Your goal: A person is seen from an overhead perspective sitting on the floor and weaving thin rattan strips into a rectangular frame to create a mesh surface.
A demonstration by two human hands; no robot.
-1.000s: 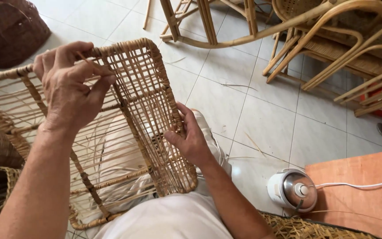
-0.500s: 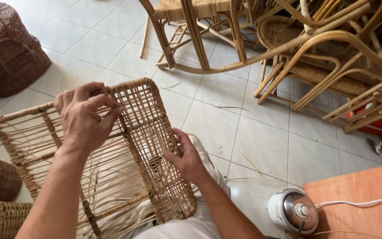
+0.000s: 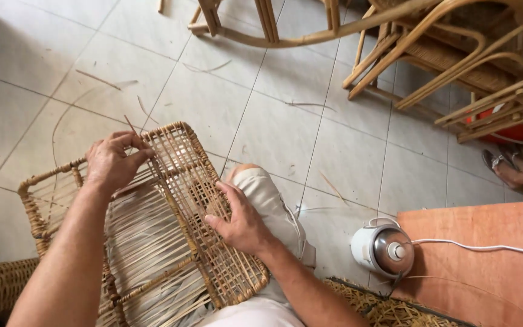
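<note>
While left hand [image 3: 113, 162] pinched a strand at rattan frame [image 3: 171, 230], right hand [image 3: 237, 221] lay flat, open; best kept strand taut w/ panel pinned.

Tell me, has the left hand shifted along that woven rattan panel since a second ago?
No, barely. The left hand grips the far top edge of the rattan panel as before, near the same corner; the camera tilted, so the whole scene slid in view.
</note>
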